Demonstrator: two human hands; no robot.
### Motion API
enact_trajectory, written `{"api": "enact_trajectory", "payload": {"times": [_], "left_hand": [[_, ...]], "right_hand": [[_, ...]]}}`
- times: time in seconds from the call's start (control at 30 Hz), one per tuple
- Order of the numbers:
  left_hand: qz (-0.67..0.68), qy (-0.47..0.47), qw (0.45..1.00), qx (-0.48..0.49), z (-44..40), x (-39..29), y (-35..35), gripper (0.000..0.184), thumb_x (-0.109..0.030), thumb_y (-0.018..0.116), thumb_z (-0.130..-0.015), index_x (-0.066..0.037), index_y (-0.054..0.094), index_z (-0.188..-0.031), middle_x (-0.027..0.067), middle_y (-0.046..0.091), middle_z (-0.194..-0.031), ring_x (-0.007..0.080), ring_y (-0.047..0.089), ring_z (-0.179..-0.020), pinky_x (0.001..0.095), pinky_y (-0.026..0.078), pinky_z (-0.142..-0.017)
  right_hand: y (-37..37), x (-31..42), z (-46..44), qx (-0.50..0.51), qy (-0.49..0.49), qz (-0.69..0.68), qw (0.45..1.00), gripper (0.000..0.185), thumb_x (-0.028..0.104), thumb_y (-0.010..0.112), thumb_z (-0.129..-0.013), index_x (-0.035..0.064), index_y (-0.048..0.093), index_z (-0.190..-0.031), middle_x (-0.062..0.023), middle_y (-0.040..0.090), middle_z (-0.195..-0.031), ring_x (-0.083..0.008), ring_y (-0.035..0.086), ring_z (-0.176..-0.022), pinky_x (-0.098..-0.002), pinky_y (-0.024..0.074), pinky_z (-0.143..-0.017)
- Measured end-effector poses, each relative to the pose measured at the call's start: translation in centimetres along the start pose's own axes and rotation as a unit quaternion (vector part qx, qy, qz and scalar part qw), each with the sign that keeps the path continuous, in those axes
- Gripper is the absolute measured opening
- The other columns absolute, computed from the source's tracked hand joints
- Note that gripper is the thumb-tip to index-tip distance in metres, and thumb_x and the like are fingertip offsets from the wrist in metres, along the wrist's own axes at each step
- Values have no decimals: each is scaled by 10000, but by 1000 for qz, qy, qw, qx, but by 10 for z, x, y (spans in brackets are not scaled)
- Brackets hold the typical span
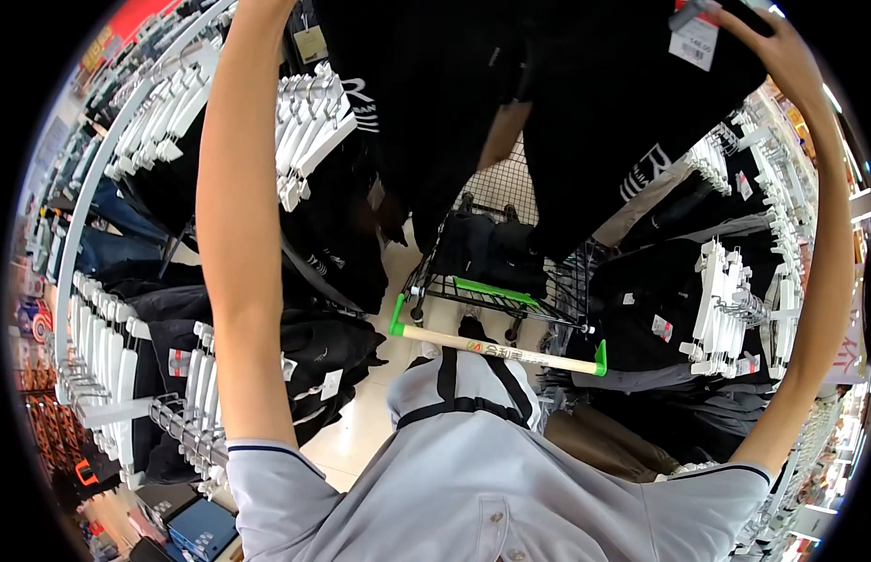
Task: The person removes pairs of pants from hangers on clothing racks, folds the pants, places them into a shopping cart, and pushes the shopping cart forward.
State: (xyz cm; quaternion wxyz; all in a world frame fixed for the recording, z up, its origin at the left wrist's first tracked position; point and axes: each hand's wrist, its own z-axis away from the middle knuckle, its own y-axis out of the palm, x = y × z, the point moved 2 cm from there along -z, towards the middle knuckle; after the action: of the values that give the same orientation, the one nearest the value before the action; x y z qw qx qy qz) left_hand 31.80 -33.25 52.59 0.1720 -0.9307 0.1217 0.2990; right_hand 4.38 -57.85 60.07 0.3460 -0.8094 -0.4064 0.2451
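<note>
A pair of black pants (604,103) is stretched out high in front of me, with white lettering and stripes on each leg. My right hand (771,42) grips its top corner at the upper right, fingers closed. A white price tag with red (695,42) hangs beside those fingers. My left arm reaches up past the top edge, so the left hand is out of sight. Below the pants stands a black wire shopping cart (571,290) with dark folded clothes (482,248) in it.
The cart's beige and green handle (501,349) is close to my waist. Racks with white hangers (309,136) and dark garments line the left. More hangers (721,309) and dark clothes (641,281) crowd the right. Pale tiled floor (346,436) shows between them.
</note>
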Motion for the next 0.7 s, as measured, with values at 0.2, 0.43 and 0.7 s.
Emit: {"api": "enact_trajectory", "payload": {"times": [0.2,0.43,0.7], "left_hand": [[-124,21,991,-35,-18,-8,5,425,-182,950,-723,55,790,-1038,149,804,-924,208,763,-797,316,608,-764],[-53,-9,998,24,-51,-3,-7,349,-205,857,-885,78,765,-1068,142,793,-972,212,765,-782,327,621,-724],[103,-158,964,188,-60,14,-6,387,-246,824,-926,98,732,-1078,133,771,-958,172,762,-798,266,621,-754]], "right_hand": [[-3,17,8,12,-28,21,999,533,478,849,-818,-46,779,-880,-225,734,-753,-296,712,-708,-435,545,-705],[27,-37,-31,70,-92,-240,964,516,219,869,-853,11,674,-1283,-135,709,-1212,-224,621,-1146,-363,479,-1013],[38,-25,-39,36,11,-178,983,422,414,842,-853,-1,809,-926,-204,744,-777,-234,702,-714,-400,545,-705]]}}
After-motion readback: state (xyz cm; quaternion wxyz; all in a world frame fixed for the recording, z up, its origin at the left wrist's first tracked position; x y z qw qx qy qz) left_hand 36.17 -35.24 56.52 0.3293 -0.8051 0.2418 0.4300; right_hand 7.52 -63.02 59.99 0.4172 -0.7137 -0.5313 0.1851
